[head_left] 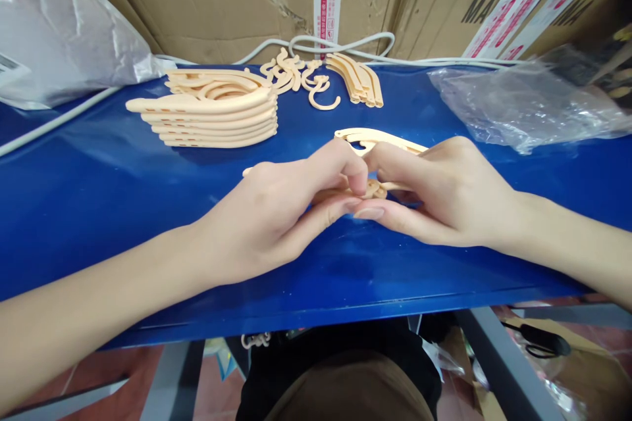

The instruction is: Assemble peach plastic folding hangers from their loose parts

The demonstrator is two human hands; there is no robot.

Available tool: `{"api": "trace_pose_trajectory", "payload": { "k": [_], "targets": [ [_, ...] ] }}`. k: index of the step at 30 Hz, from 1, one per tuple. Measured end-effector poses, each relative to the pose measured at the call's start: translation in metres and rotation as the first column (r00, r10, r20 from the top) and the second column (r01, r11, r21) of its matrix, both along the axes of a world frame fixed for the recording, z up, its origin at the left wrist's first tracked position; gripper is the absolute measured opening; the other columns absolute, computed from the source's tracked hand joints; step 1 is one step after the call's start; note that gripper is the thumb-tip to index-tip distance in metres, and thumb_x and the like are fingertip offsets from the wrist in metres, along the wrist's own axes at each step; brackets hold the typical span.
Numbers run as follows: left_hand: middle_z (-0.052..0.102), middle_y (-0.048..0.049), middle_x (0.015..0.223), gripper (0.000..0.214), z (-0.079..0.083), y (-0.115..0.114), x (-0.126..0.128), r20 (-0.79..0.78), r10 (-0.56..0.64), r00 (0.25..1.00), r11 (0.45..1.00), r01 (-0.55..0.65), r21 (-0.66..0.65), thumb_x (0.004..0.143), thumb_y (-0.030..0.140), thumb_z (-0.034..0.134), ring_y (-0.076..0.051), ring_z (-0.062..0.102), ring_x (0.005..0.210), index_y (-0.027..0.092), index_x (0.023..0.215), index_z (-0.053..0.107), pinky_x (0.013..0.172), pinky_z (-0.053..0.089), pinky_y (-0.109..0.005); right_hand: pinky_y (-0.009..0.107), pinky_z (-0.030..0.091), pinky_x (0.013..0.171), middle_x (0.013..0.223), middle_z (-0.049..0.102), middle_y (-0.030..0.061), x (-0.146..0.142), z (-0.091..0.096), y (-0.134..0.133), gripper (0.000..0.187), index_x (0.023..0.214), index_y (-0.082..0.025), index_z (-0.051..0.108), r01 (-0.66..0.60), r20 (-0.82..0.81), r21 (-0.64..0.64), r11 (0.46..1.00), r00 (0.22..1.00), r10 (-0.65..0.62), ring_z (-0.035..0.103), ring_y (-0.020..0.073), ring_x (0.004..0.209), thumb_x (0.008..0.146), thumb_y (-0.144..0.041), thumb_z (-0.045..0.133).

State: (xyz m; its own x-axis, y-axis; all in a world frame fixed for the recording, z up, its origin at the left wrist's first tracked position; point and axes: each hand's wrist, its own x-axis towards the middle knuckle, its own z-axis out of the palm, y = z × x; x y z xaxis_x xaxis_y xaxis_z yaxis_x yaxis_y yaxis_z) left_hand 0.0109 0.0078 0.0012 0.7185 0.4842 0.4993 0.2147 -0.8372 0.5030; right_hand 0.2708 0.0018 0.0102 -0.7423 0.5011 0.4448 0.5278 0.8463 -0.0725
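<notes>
Close to the front of the blue table, my left hand (291,204) and my right hand (434,191) pinch the same cream plastic hanger (374,189) between thumbs and fingers. My fingers cover most of it, so its full shape is hidden. Just behind my fingertips lies another cream hanger piece (380,138), partly blocked by my right hand. A neat stack of cream hanger pieces (212,118) sits farther back on the left. Loose hanger hooks (286,72) lie in a pile at the back middle, beside several curved hanger arms (356,79).
Cardboard boxes (237,6) stand along the back edge, with a white cable (340,47) in front. A silver-grey plastic bag (64,26) is at the left, and a clear plastic bag (523,105) lies at the right. Metal table legs (508,362) show below.
</notes>
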Motion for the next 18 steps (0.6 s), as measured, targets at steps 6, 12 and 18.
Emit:
{"api": "trace_pose_trajectory", "payload": {
  "k": [6, 12, 18],
  "targets": [
    [0.076, 0.0095, 0.088, 0.012, 0.003, -0.004, -0.001, 0.004, -0.003, 1.0, 0.998, 0.003, -0.067, 0.114, 0.02, 0.057, -0.007, 0.07, 0.063, 0.028, 0.106, 0.056, 0.062, 0.054, -0.018, 0.03, 0.035, 0.042, 0.057, 0.059, -0.0082, 0.001, -0.005, 0.001, 0.057, 0.134, -0.015, 0.07, -0.059, 0.002, 0.099, 0.993, 0.998, 0.06, 0.053, 0.013, 0.042, 0.127, -0.055, 0.03],
    [0.069, 0.009, 0.084, 0.012, -0.004, -0.005, -0.006, -0.003, -0.079, 0.997, 0.994, 0.079, -0.07, 0.116, 0.02, 0.055, -0.008, 0.07, 0.064, 0.03, 0.11, 0.05, 0.061, 0.055, -0.019, 0.031, 0.037, 0.045, 0.065, 0.071, -0.0048, 0.001, -0.007, 0.0, 0.054, 0.141, -0.015, 0.068, -0.081, -0.064, 0.12, 0.99, 0.994, 0.089, 0.057, 0.0124, 0.046, 0.127, -0.053, 0.032],
    [0.066, 0.0105, 0.082, 0.006, -0.008, -0.007, -0.006, -0.014, 0.061, 0.998, 0.998, -0.061, 0.011, 0.12, 0.031, 0.055, -0.007, 0.06, 0.057, 0.029, 0.115, 0.056, 0.061, 0.05, -0.021, 0.033, 0.039, 0.047, 0.105, 0.088, 0.0038, -0.005, -0.004, 0.0, 0.065, 0.151, -0.015, 0.065, -0.027, -0.044, 0.031, 0.999, 0.999, 0.028, 0.066, 0.0112, 0.056, 0.126, -0.057, 0.022]
  ]
}}
